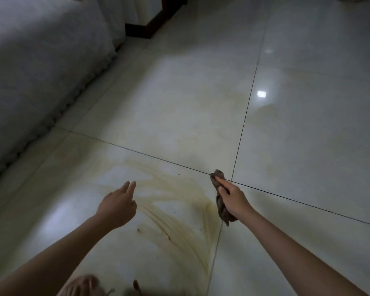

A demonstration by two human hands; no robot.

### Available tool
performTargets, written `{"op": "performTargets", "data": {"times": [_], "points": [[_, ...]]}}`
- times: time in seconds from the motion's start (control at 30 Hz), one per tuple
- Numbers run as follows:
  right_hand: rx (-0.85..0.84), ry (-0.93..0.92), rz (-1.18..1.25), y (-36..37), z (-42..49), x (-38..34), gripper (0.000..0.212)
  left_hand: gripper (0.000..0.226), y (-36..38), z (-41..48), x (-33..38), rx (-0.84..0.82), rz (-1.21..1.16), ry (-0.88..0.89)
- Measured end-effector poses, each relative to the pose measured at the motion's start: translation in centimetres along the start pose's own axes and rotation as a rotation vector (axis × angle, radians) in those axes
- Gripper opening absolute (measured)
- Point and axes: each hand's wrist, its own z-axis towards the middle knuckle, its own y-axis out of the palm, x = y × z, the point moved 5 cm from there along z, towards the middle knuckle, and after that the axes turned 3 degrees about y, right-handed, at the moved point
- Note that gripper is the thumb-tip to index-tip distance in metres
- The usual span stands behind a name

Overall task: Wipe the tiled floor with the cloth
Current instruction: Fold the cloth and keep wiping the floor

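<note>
Our right hand [233,196] has its fingers curled round the cloth [222,211], gripping a bunched brown wad at mid-length, with both ends sticking out far and near of the fist. It sits at the grout cross [231,181], just right of the smear [179,210]. We can't tell if it's on the tile or held just above. Our left hand [116,207] holds nothing, fingers straight and slightly spread, over the left edge of the smear.

The tiled floor [179,103] is glossy. Brownish-yellow streaks fan across the near tile, with a few darker specks.

Handling, as we judge it: the cloth is soft and light and won't hold a shape. Bunched like this it gives a narrow contact strip, so we'd open it flatter and press with palm and fingers on top for more coverage. It's likely damp, and the tile likely slick where wet.

The streaks aren't gone yet, so the job looks mid-way.

Left: white-covered furniture [41,71]. Far: a dark wooden base [143,28].
</note>
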Motion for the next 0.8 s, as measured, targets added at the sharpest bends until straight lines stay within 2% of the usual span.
{"op": "performTargets", "data": {"times": [0.03,0.13,0.23,0.3,0.4,0.47,0.63,0.8], "points": [[0.007,0.011,-0.101,1.2,1.2,1.4,0.044,0.063,0.8,2.0,-0.9,-0.023,0.035,0.024],[-0.051,0.113,-0.607,6.1,4.2,6.7,0.058,0.073,3.8,8.6,-3.7,-0.116,0.126,0.066],[0.184,0.152,-0.792,9.2,5.6,9.7,0.068,0.103,6.2,14.7,-6.1,-0.138,0.207,0.078],[0.241,0.139,-0.815,10.1,5.9,10.0,0.07,0.124,6.7,17.8,-7.8,-0.139,0.219,0.104],[0.261,0.164,-0.86,10.2,5.7,10.7,0.067,0.136,7.2,21.2,-10.1,-0.137,0.204,0.141],[0.289,0.187,-0.852,9.7,6.1,10.1,0.067,0.134,7.9,22.5,-11.2,-0.126,0.184,0.162],[0.363,0.316,-0.787,9.2,6.6,9.0,0.072,0.125,9.9,23.8,-12.2,-0.243,0.135,0.112],[0.489,0.551,-0.615,8.2,9.4,8.6,0.084,0.122,9.8,24.1,-12.4,-0.303,0.191,0.079]]}}
